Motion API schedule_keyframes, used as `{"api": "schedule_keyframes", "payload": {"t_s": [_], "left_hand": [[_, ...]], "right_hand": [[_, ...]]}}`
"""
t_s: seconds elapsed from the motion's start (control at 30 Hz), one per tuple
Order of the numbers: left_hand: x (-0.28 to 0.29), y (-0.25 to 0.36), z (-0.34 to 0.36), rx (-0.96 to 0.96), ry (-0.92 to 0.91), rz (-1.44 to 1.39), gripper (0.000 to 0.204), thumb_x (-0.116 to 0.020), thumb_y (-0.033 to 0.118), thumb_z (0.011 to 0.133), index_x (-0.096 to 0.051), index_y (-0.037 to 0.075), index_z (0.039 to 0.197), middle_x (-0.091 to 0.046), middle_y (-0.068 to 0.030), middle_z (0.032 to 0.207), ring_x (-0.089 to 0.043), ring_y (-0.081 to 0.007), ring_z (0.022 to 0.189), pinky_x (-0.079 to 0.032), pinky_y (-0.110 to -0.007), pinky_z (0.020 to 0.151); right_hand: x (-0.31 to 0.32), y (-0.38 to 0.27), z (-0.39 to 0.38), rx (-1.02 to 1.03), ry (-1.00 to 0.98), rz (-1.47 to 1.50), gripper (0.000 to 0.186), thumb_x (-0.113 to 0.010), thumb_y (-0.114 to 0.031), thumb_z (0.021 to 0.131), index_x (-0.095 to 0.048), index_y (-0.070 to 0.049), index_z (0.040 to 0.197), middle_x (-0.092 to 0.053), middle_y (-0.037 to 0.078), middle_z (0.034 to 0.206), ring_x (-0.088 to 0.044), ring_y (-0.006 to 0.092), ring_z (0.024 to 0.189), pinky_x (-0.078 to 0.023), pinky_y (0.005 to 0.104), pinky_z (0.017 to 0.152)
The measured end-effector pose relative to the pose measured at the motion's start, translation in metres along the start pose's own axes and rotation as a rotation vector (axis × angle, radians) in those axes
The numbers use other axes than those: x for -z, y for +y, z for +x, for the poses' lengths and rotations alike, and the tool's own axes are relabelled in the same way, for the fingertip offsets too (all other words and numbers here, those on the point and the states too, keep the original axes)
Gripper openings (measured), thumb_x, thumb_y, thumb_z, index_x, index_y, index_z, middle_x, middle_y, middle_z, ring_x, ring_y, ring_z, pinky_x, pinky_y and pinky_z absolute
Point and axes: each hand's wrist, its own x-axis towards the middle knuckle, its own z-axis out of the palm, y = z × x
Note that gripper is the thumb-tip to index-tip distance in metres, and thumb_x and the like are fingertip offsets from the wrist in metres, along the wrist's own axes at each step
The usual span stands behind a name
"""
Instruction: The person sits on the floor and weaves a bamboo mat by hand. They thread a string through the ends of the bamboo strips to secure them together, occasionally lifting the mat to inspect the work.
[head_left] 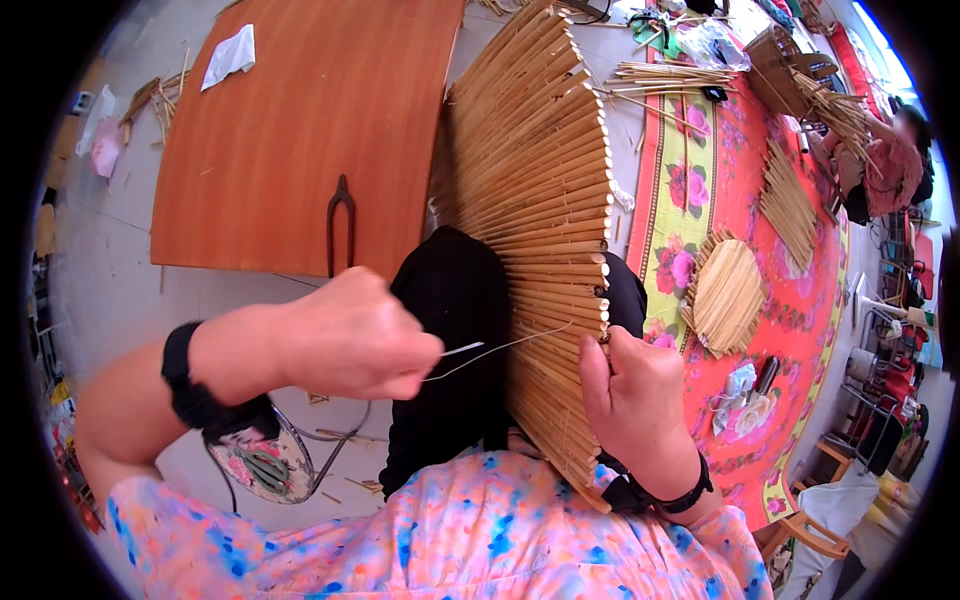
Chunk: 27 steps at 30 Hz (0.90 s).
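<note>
A panel of thin bamboo or reed sticks (545, 200), laid side by side, stands on edge across my lap. My left hand (365, 340), slightly blurred, is closed in a fist on a thin pale wire or thread (495, 347). The strand runs from the fist to the panel's face. A short whitish end (465, 348) also sticks out beside the fist; its kind is unclear. On the panel's right edge, among the cut stick ends, my right hand (640, 390) is closed, thumb and fingers gripping the rim. Its fingertips are partly hidden.
A wooden table (290, 130) at the upper left bears pliers (341, 220) and white paper (230, 57). On the right, a floral cloth (690, 270) carries a round stick piece (727, 295) and bundled sticks (785, 205). A person (895, 165) sits at the far right.
</note>
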Motion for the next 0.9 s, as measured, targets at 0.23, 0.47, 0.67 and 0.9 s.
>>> {"api": "schedule_keyframes", "payload": {"t_s": [0.23,0.47,0.67,0.9], "left_hand": [[-0.023,0.019,-0.013,0.161,0.322,-0.01,0.019,-0.063,0.013,0.079,-0.048,0.007,0.07,-0.045,-0.008,0.059,-0.051,-0.028,0.052,-0.041,-0.037,0.047],[-0.055,0.023,0.021,0.121,0.604,-0.12,0.015,-0.064,0.007,0.079,-0.064,0.005,0.094,-0.057,-0.0068,0.064,-0.057,-0.024,0.053,-0.045,-0.034,0.047],[-0.055,0.025,0.024,0.124,0.609,-0.051,0.018,-0.064,0.007,0.073,-0.066,0.004,0.091,-0.058,-0.0063,0.062,-0.058,-0.0237,0.052,-0.046,-0.033,0.047],[-0.057,0.024,0.026,0.13,0.609,-0.034,0.02,-0.063,0.007,0.069,-0.065,0.004,0.089,-0.058,-0.0066,0.062,-0.058,-0.0243,0.051,-0.047,-0.033,0.048]], "right_hand": [[0.001,-0.005,0.001,-0.047,0.008,0.069,0.019,-0.063,-0.012,0.081,-0.053,0.0,0.071,-0.051,0.013,0.051,-0.053,0.0262,0.042,-0.04,0.0335,0.041],[0.003,-0.011,-0.002,-0.053,0.065,0.092,0.009,-0.062,-0.008,0.082,-0.061,0.001,0.08,-0.054,0.01,0.052,-0.054,0.0167,0.043,-0.042,0.0267,0.044],[-0.001,-0.013,-0.003,-0.017,0.094,0.014,0.013,-0.059,-0.006,0.082,-0.055,-0.001,0.071,-0.044,0.012,0.049,-0.045,0.0209,0.039,-0.037,0.0303,0.041],[-0.004,-0.014,-0.001,0.014,0.115,-0.003,0.022,-0.058,-0.005,0.081,-0.047,-0.001,0.063,-0.039,0.013,0.048,-0.041,0.0248,0.038,-0.034,0.0325,0.039]]}}
